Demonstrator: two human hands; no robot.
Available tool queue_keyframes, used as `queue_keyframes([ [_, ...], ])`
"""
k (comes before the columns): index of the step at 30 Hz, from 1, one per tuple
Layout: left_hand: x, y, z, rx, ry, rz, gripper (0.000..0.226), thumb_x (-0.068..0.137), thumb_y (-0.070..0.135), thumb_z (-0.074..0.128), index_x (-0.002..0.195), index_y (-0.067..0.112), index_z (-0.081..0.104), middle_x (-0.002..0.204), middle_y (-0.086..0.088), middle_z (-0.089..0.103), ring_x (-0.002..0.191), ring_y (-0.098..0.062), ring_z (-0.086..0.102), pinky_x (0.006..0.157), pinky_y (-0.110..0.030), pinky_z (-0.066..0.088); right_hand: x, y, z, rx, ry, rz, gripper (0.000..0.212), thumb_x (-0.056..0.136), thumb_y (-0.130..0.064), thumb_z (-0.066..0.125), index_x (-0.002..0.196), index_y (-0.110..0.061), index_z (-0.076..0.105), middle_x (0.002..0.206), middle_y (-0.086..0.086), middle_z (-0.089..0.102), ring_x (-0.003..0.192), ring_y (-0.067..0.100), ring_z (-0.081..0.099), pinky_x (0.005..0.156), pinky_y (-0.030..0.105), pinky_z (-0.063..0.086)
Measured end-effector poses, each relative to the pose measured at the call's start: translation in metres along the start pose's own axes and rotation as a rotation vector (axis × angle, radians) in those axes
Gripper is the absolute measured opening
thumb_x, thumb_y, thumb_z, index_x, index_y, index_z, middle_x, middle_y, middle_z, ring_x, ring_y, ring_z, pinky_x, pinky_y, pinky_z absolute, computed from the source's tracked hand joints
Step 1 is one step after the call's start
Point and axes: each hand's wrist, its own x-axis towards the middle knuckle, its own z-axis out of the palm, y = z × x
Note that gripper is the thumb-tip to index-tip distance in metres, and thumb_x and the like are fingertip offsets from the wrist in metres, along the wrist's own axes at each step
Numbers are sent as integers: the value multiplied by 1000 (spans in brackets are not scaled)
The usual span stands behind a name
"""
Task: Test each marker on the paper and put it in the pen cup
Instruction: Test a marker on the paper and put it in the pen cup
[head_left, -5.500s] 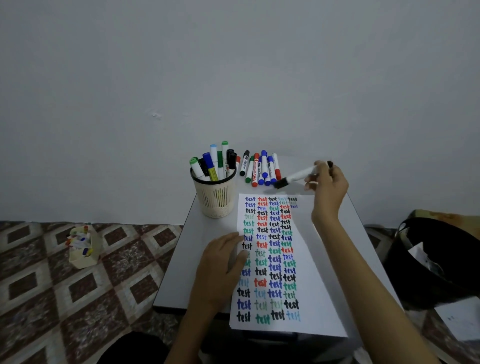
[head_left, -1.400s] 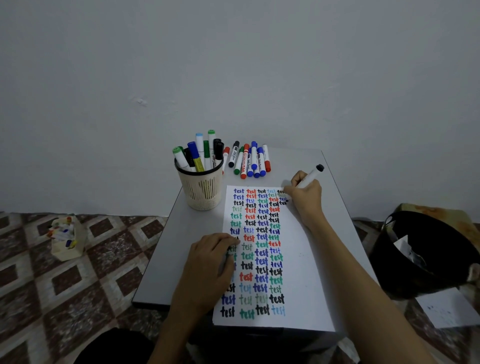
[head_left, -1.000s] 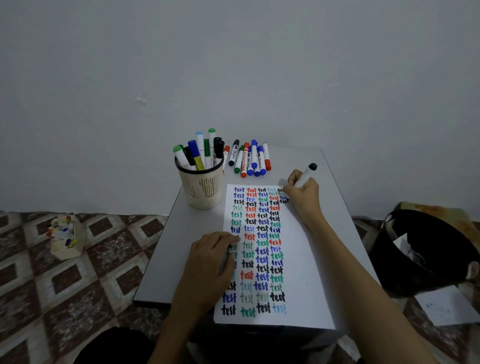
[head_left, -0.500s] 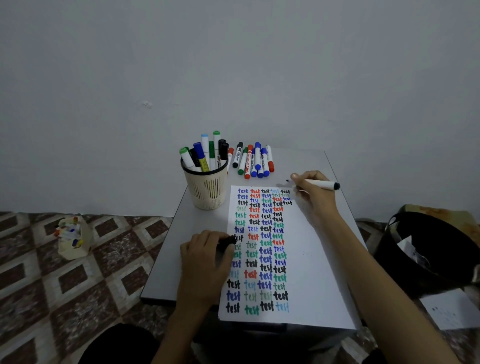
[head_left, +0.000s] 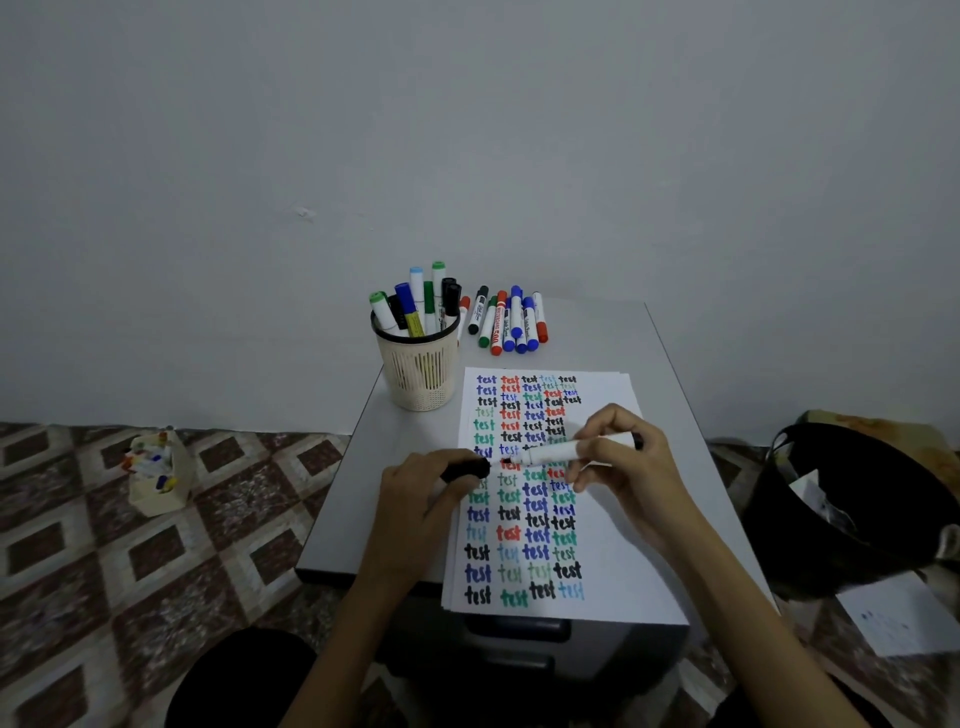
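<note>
Pinches the black cap (head_left: 466, 470) in the left hand (head_left: 415, 501), grips the marker (head_left: 553, 453) in the right hand (head_left: 631, 475), tip aimed at it, probably to recap before the pen cup (head_left: 418, 374).

White paper sheet (head_left: 623, 592): blue, red, black, green lettering. Cream slotted plastic pen cup (head_left: 421, 374): black rim. Brown-cream diamond-patterned floor tiles (head_left: 156, 571).

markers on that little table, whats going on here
A person works over a paper covered in rows of "test". The right hand holds an uncapped black marker above the sheet, its tip pointing at the black cap pinched in the left hand, apparently for recapping. Some markers stand in the pen cup; loose markers lie behind the paper.
</note>
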Motion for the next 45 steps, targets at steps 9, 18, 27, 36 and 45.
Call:
queue_keyframes([
  [9, -2, 7, -3, 8, -24, 23, 24, 87, 48, 49, 107, 40, 59, 97, 30, 59, 92, 1, 57, 82, -24, 44, -8, 14, 7, -16, 0, 12, 11, 84, 16, 56, 81, 6, 56, 68, 28, 62, 56, 31, 65, 55, 31, 57],
  [18, -2, 6, -6, -142, -38, -37, 21, 83, 44, 55, 99, 33, 62, 93, 10, 64, 88, 0, 58, 72, -7, 43, -15, 14, 11, -202, -155, 47, 19, 83, 5, 67, 102, 6, 66, 87, 22, 72, 72, 33, 72, 65, 33, 60],
  [27, 0, 1, -9, -163, -61, -8, 28, 83, 42, 51, 100, 24, 64, 95, 7, 67, 90, -4, 62, 75, -15, 50, -8, 17, 24, -665, -225, -65, 9, 86, -26, 71, 94, -27, 73, 77, 7, 73, 65, 29, 66, 57, 38, 52],
  [36, 1, -2, -9, -78, -33, 55, 25, 84, 38, 50, 101, 24, 63, 95, 5, 66, 92, 0, 59, 77, -8, 43, -8, 24, 27, -549, -212, 9, 13, 86, -28, 71, 92, -17, 75, 72, 20, 67, 54, 28, 56, 51, 32, 45],
  [45, 2, 1, -4, -83, 36, 14, 24, 88, 43, 47, 106, 30, 57, 100, 12, 62, 91, -5, 57, 76, -20, 48, 19, 9, 45, -1336, -275, -294, 31, 82, -48, 70, 108, -31, 72, 95, -9, 68, 81, 10, 57, 66, 29, 46],
])
